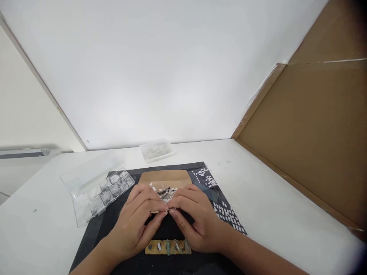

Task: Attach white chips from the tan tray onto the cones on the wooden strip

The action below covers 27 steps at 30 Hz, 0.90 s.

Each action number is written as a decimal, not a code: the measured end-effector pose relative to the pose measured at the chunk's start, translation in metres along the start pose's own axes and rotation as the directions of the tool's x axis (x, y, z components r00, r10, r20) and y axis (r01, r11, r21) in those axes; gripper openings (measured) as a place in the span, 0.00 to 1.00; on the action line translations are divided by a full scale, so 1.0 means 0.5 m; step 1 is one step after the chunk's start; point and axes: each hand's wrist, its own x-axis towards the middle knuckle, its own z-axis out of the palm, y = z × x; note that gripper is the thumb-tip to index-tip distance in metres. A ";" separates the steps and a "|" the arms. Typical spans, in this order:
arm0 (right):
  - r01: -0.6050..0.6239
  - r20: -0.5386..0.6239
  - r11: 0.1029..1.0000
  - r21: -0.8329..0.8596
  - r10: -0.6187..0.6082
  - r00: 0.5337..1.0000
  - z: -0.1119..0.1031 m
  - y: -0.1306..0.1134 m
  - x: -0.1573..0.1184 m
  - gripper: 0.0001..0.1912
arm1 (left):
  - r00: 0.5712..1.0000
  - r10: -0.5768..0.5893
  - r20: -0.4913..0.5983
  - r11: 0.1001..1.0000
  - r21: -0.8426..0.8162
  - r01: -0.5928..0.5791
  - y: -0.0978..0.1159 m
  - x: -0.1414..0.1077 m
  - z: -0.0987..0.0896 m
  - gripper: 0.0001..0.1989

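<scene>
My left hand (143, 217) and my right hand (195, 217) meet over the black mat (114, 263), fingertips pinched together. Between them is something too small to make out. Just beyond the fingertips lies a brown paper tray (163, 176) with a heap of small white and dark pieces (166, 193), partly hidden by my fingers. Below my hands, on the mat, is a flat golden strip (155, 251) set with several stone-like pieces, one greenish. My right hand covers its right end.
A clear compartment box (104, 196) with small bags inside stands open at the left. Behind the mat sits a white plastic tub (157, 150). Small white rectangles (228, 215) lie in rows at the mat's right side. A cardboard panel (309, 141) borders the right.
</scene>
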 end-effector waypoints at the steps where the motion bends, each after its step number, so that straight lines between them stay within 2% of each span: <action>1: -0.003 -0.014 1.000 -0.009 0.003 1.000 0.000 -0.001 0.000 0.06 | 1.000 0.002 -0.007 1.000 -0.003 -0.002 0.000 0.001 0.001 0.14; 8: -0.029 -0.116 0.999 -0.030 0.025 0.993 0.013 0.002 -0.002 0.08 | 0.996 0.005 -0.093 0.999 -0.034 -0.008 -0.009 0.008 0.006 0.16; 13: -0.054 -0.158 0.995 -0.081 0.040 0.987 0.010 -0.005 0.001 0.08 | 0.992 -0.038 -0.118 0.999 -0.036 0.034 -0.008 0.005 0.006 0.16; 23: -0.058 -0.132 0.992 -0.114 0.043 0.990 0.012 -0.008 0.000 0.08 | 0.992 -0.073 -0.104 0.997 -0.029 0.070 -0.006 0.001 0.008 0.16; 27: -0.065 -0.162 0.992 -0.109 0.047 0.986 0.019 0.000 -0.001 0.08 | 0.981 -0.183 -0.066 0.979 -0.100 0.176 -0.011 0.005 0.005 0.12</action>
